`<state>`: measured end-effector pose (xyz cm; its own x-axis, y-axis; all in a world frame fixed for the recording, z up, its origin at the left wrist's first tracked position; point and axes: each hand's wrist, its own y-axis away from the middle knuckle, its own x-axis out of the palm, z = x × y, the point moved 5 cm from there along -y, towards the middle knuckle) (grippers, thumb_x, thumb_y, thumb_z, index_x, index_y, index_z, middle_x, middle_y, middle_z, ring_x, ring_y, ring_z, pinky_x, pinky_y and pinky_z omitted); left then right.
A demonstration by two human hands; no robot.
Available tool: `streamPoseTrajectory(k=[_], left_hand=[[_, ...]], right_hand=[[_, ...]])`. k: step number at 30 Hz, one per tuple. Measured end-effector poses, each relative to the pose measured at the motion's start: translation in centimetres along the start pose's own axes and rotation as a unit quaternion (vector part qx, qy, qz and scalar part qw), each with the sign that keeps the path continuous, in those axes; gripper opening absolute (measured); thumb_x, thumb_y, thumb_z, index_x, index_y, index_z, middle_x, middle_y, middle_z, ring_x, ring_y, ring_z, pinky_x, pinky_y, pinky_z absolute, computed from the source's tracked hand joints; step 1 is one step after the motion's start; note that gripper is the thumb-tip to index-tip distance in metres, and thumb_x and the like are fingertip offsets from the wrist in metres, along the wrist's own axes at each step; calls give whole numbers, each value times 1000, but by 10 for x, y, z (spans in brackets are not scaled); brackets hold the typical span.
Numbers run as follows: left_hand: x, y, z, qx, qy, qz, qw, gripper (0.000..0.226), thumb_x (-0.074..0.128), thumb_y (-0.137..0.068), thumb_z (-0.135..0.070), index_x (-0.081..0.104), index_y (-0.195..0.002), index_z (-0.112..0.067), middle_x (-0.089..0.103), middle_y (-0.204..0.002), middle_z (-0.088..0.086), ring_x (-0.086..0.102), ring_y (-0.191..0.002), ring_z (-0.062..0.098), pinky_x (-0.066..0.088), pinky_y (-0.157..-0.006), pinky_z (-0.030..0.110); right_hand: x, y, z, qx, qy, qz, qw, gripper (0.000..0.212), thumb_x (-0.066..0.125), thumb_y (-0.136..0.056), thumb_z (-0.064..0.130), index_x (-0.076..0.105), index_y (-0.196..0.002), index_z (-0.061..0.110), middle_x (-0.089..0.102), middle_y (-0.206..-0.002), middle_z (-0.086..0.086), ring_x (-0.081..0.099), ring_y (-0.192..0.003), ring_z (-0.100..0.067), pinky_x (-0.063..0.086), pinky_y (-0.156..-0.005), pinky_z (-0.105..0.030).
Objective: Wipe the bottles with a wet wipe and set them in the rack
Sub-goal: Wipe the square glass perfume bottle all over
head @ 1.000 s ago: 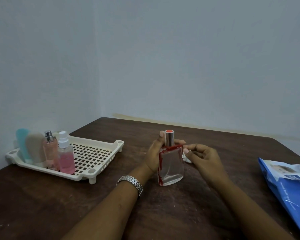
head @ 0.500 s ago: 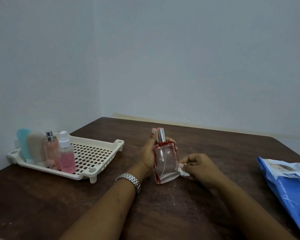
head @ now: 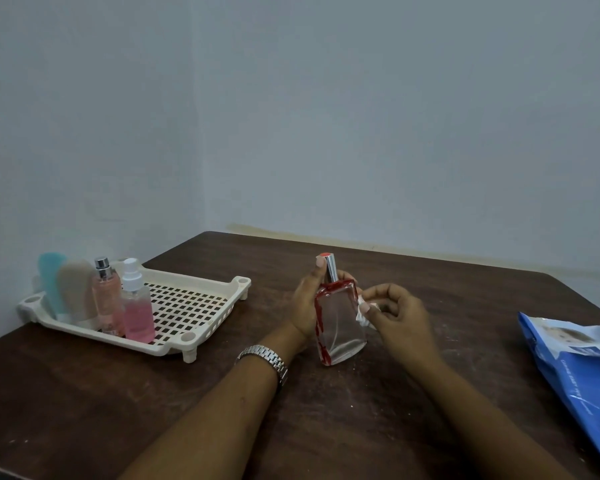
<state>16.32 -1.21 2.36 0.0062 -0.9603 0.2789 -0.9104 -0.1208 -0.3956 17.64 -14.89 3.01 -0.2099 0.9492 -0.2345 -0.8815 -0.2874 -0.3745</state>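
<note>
Clear glass bottle [head: 340,327] with red edges and a silver cap, near the middle of the table [head: 361,427], almost upright with a small tilt. Resting on the wood or just above it: cannot tell which. Gripped from its left side by the left hand [head: 303,306], fingers curled round the body, one finger raised beside the cap. Pressed against its right edge, a small crumpled wet wipe [head: 362,315], pinched in the curled fingers of the right hand [head: 400,317]. Judged as the wiping step on this bottle, not yet finished and not yet placed.

Well apart to the left, the cream rack [head: 187,336], already carrying four items close together at its far-left end: a blue tube [head: 51,282], a beige tube [head: 77,294], a pink perfume bottle [head: 106,299] and a pink spray bottle [head: 137,311]. Most of the grid floor free, so enough room for one more. No other loose bottle visible on the table, so probably the final piece. Left to do: finish the wipe, carry over, set down beside the others.

At the right edge, a blue wipes pack [head: 575,362], lying flat. On the left wrist, a metal watch [head: 265,358].
</note>
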Motion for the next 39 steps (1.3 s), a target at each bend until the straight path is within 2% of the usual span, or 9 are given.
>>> streamPoseTrajectory(k=[5,7,12,18,23,29,32,36,39], left_hand=[[-4,-3,2,-8,5,-32,999,80,70,-55,-75,65,-84,-1,68,-74,13,65,-65,20,56,-65,30],[-7,-4,3,-20,13,-61,998,65,61,-69,-64,64,-82,0,68,-72,14,64,-63,21,55,-64,31],[-11,-2,4,-47,39,-118,991,54,55,-78,-52,61,-80,2,65,-70,15,62,-63,23,54,-64,31],[-14,5,4,-99,71,-144,982,61,37,-94,-53,61,-77,1,64,-68,15,61,-63,23,54,-63,30],[-6,5,-2,-63,23,-111,991,55,41,-85,-54,60,-78,-4,61,-70,11,59,-64,20,52,-61,26],[3,4,-3,1,-64,-63,996,56,39,-85,-61,71,-74,-16,66,-76,11,63,-74,24,50,-77,38],[2,2,1,20,-69,-58,996,62,49,-71,-80,74,-75,-23,68,-77,6,64,-79,23,49,-82,41],[-9,-1,5,-7,-32,-87,996,86,56,-53,-90,69,-81,-10,64,-78,11,60,-78,25,48,-82,40],[-10,-2,10,-33,21,-91,995,91,64,-42,-89,64,-80,-6,62,-74,10,60,-71,21,51,-72,33]], right_hand=[[-6,-6,-12,60,83,81,991,9,65,-84,7,61,-83,15,68,-78,-4,64,-76,-20,53,-66,-32],[-7,-6,-13,71,128,100,984,12,67,-83,8,59,-82,17,67,-78,-3,64,-75,-16,51,-62,-26],[-3,-4,-1,19,249,89,964,20,67,-83,9,54,-81,24,60,-75,12,56,-62,3,35,-44,-5],[10,6,12,-45,279,58,958,16,65,-84,11,63,-91,25,58,-86,10,51,-73,2,36,-57,-5],[15,12,26,-138,189,-18,972,14,68,-83,13,70,-94,22,60,-85,18,52,-76,12,41,-63,-3],[-2,5,18,-120,90,-93,984,15,68,-83,19,72,-97,21,66,-81,17,60,-76,8,50,-65,-10],[4,14,31,-218,112,-102,964,19,68,-82,11,72,-99,18,67,-90,12,61,-81,6,49,-73,-8],[26,29,44,-360,212,-54,907,17,68,-79,8,73,-94,15,72,-92,3,60,-88,1,46,-82,-11],[27,27,40,-360,216,-31,907,15,69,-78,6,73,-91,14,71,-92,2,63,-86,-4,50,-81,-17]])
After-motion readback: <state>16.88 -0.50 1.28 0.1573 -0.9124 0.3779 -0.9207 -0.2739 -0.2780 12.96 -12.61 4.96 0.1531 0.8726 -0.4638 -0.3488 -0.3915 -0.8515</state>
